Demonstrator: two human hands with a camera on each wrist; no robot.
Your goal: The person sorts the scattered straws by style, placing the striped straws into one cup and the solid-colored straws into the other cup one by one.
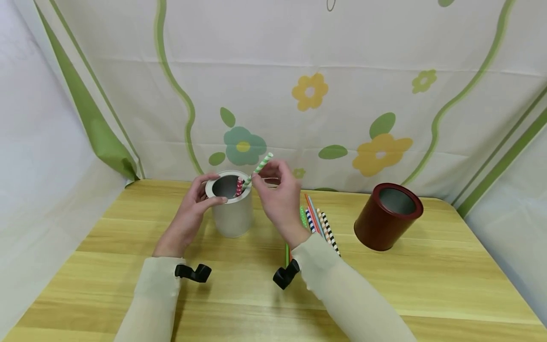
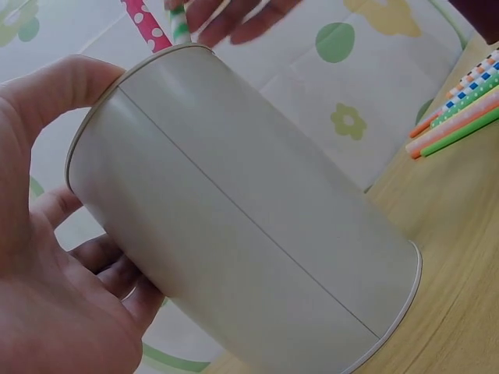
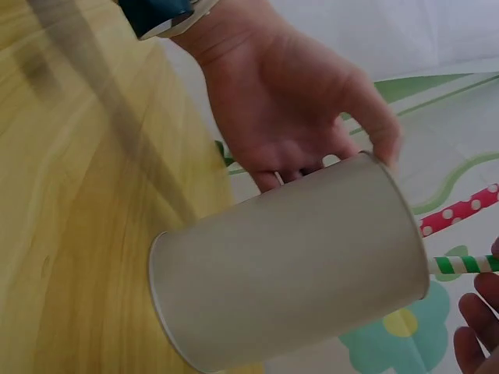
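Green-striped straw (image 1: 262, 165) in right grip (image 1: 279, 194)

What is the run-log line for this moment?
left hand: holds pale can | right hand: pinches green-striped straw | red straw: inside can

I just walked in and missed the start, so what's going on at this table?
A person's left hand holds a white can near its rim. The right hand pinches a green-and-white striped straw that reaches down into the can's mouth. A red straw with white dots already stands in that can. More straws lie on the wooden table, partly hidden by the right arm, and a dark red can stands farther right, untouched.
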